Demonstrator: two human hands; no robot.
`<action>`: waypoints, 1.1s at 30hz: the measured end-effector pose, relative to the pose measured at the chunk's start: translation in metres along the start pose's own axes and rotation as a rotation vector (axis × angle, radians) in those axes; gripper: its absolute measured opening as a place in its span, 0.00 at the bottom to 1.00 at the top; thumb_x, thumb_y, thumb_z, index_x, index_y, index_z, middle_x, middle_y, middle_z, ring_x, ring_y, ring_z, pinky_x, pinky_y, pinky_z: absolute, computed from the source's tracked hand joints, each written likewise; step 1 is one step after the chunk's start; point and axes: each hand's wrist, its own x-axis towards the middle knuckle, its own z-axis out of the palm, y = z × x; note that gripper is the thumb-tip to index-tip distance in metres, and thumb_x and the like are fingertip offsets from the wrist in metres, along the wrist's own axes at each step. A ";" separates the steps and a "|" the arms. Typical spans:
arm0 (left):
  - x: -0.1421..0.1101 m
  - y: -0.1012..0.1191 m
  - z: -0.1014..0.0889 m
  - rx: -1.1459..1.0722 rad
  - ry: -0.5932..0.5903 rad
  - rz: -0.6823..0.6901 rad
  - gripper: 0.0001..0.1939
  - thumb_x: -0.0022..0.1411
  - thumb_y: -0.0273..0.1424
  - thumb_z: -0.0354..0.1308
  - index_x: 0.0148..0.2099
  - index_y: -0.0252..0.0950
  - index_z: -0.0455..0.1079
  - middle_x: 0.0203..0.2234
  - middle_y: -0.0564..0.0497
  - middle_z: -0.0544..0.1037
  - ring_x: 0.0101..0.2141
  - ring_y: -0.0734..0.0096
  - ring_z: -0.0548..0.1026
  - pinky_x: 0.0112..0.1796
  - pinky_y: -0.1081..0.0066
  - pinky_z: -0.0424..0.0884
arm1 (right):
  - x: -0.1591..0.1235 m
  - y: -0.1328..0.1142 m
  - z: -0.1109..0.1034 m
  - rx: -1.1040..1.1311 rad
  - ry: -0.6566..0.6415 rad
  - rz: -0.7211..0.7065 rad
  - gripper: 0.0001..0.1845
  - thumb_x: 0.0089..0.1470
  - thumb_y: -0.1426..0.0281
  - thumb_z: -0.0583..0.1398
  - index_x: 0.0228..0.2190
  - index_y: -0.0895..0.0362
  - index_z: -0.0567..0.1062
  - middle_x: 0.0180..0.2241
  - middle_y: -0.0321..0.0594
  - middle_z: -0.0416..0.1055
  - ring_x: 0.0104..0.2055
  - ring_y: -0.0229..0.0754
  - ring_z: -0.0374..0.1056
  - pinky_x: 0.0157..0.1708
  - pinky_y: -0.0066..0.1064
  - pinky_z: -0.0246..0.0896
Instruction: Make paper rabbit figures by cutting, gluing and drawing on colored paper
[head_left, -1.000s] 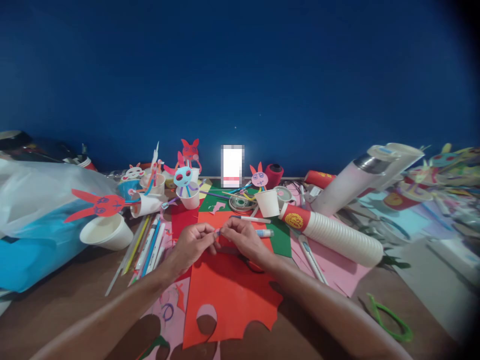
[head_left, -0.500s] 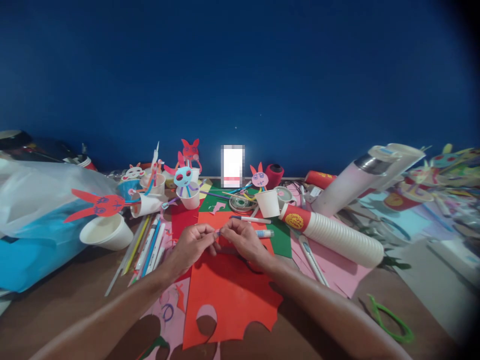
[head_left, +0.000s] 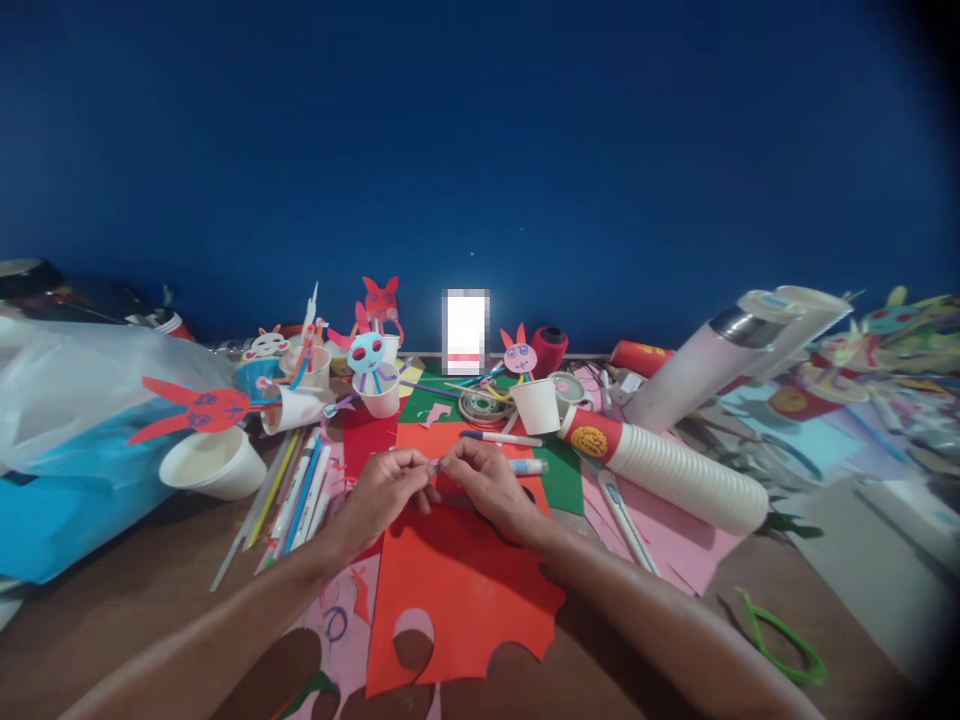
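Grip: left hand [head_left: 394,485] and right hand [head_left: 487,482], fingertips pinched together on a bluish piece [head_left: 436,467], mostly hidden.
Bluish piece: between the two hands, above the orange sheet [head_left: 465,595].
Pen [head_left: 511,440]: just beyond the right hand.
Cup stack [head_left: 679,480]: lying sideways, right of the hands.

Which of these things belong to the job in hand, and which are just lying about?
Probably part of it:
small bluish piece, too small to identify, pinched between left hand and right hand
cut orange sheet beneath
pen nearby

Probably just lying about:
silver-collared bottle
plastic bag
green loop
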 end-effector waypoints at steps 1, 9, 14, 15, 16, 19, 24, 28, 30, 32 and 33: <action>0.000 0.000 0.000 0.004 -0.002 0.002 0.08 0.53 0.31 0.53 0.26 0.33 0.68 0.14 0.51 0.73 0.19 0.73 0.71 0.24 0.75 0.62 | 0.000 0.001 0.000 -0.005 0.000 -0.008 0.11 0.49 0.64 0.56 0.22 0.57 0.65 0.21 0.32 0.60 0.23 0.32 0.55 0.22 0.23 0.55; 0.002 -0.005 -0.002 -0.040 0.007 -0.037 0.11 0.53 0.35 0.53 0.25 0.33 0.67 0.14 0.53 0.72 0.14 0.78 0.66 0.14 0.78 0.58 | -0.003 -0.010 -0.001 0.071 0.007 0.026 0.13 0.50 0.61 0.56 0.21 0.56 0.64 0.21 0.32 0.59 0.24 0.35 0.56 0.23 0.25 0.56; 0.004 -0.007 -0.006 -0.072 0.055 -0.070 0.12 0.52 0.38 0.54 0.25 0.34 0.65 0.14 0.54 0.72 0.11 0.79 0.63 0.11 0.79 0.55 | 0.002 -0.012 -0.006 0.032 0.069 -0.095 0.14 0.53 0.64 0.52 0.19 0.57 0.65 0.20 0.33 0.61 0.24 0.35 0.57 0.27 0.26 0.54; 0.005 -0.007 -0.007 -0.072 0.058 -0.056 0.12 0.52 0.38 0.55 0.25 0.34 0.65 0.14 0.53 0.72 0.12 0.79 0.64 0.12 0.79 0.56 | 0.003 -0.011 -0.007 0.035 0.088 -0.097 0.14 0.53 0.64 0.52 0.20 0.57 0.66 0.20 0.33 0.61 0.24 0.35 0.57 0.26 0.26 0.53; 0.006 -0.007 -0.008 -0.072 0.060 -0.042 0.12 0.52 0.38 0.55 0.24 0.34 0.65 0.13 0.53 0.72 0.12 0.79 0.65 0.13 0.79 0.57 | 0.005 -0.010 -0.008 0.043 0.104 -0.095 0.13 0.53 0.64 0.52 0.21 0.57 0.66 0.20 0.33 0.61 0.24 0.35 0.56 0.26 0.26 0.53; 0.008 -0.007 -0.012 -0.082 0.081 -0.010 0.11 0.52 0.36 0.55 0.24 0.33 0.64 0.14 0.52 0.73 0.15 0.78 0.67 0.17 0.79 0.60 | 0.007 -0.009 -0.010 0.078 0.133 -0.087 0.14 0.53 0.63 0.52 0.21 0.57 0.66 0.21 0.33 0.61 0.23 0.34 0.56 0.25 0.26 0.52; 0.012 -0.008 -0.016 -0.118 0.101 0.008 0.10 0.51 0.34 0.56 0.24 0.34 0.64 0.15 0.53 0.74 0.15 0.79 0.67 0.19 0.78 0.60 | 0.007 -0.013 -0.012 0.097 0.157 -0.092 0.13 0.52 0.61 0.53 0.23 0.57 0.67 0.21 0.33 0.62 0.22 0.33 0.55 0.24 0.25 0.51; 0.012 -0.007 -0.015 -0.103 0.102 0.003 0.10 0.51 0.34 0.56 0.23 0.34 0.64 0.15 0.54 0.74 0.14 0.80 0.66 0.19 0.78 0.60 | 0.007 -0.014 -0.012 0.068 0.179 -0.133 0.10 0.50 0.64 0.55 0.23 0.57 0.67 0.21 0.32 0.61 0.23 0.34 0.55 0.25 0.25 0.51; 0.011 -0.005 -0.015 -0.086 0.109 0.000 0.10 0.51 0.34 0.56 0.23 0.34 0.64 0.14 0.54 0.73 0.14 0.80 0.66 0.18 0.79 0.59 | 0.006 -0.014 -0.011 0.057 0.178 -0.147 0.08 0.49 0.65 0.56 0.24 0.57 0.67 0.21 0.32 0.61 0.23 0.34 0.55 0.25 0.25 0.52; 0.010 -0.004 -0.014 -0.077 0.117 -0.001 0.10 0.51 0.34 0.56 0.23 0.34 0.65 0.14 0.54 0.73 0.14 0.80 0.66 0.17 0.79 0.58 | 0.005 -0.013 -0.010 0.050 0.168 -0.154 0.06 0.48 0.66 0.56 0.25 0.57 0.68 0.23 0.32 0.62 0.24 0.34 0.56 0.26 0.25 0.52; 0.009 -0.004 -0.014 -0.072 0.118 -0.003 0.10 0.51 0.34 0.56 0.23 0.34 0.65 0.14 0.54 0.73 0.14 0.79 0.66 0.17 0.79 0.58 | 0.005 -0.013 -0.010 0.048 0.163 -0.156 0.06 0.48 0.67 0.56 0.26 0.57 0.68 0.24 0.32 0.62 0.25 0.34 0.56 0.27 0.25 0.52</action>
